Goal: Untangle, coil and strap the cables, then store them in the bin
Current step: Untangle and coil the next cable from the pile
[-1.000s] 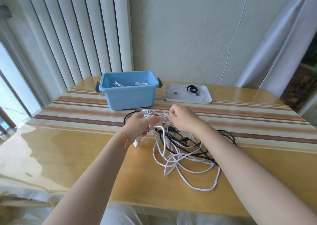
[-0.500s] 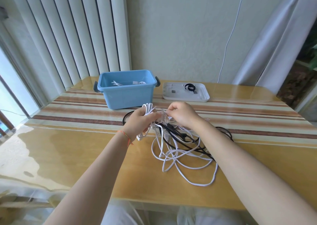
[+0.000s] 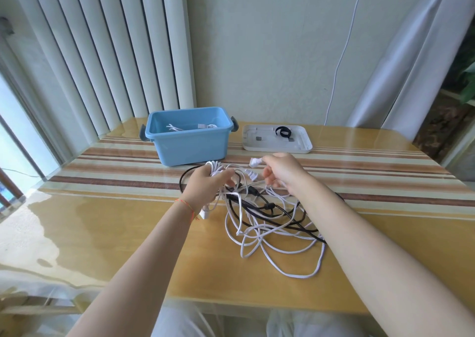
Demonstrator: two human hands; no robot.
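Partly hidden: contents of light blue plastic bin [image 3: 190,141], only some white cable ends visible above its rim; far end of black cable under the right forearm; small grey pieces on the flat white plastic lid [image 3: 277,139] too small to name.

At far left, window glass and white vertical blinds [image 3: 102,46]. In middle, pale wall behind glossy wooden table with brown and cream stripes [image 3: 385,174]. At right, white curtain [image 3: 416,53] and thin white wire [image 3: 341,51] hanging along the wall. On the lid, small black strap loop [image 3: 282,132].

Left hand [image 3: 205,185], with orange thread bracelet [image 3: 186,206] at the wrist, closed around a bundle of coiled white cable [image 3: 214,168], just in front of the bin. Below and to the right, tangled pile of white and black cables [image 3: 267,223] lying on the table between both forearms. Right hand [image 3: 282,170], fingers curled, pinching small white plug end [image 3: 255,162], lifted above the pile, near the lid's front edge.
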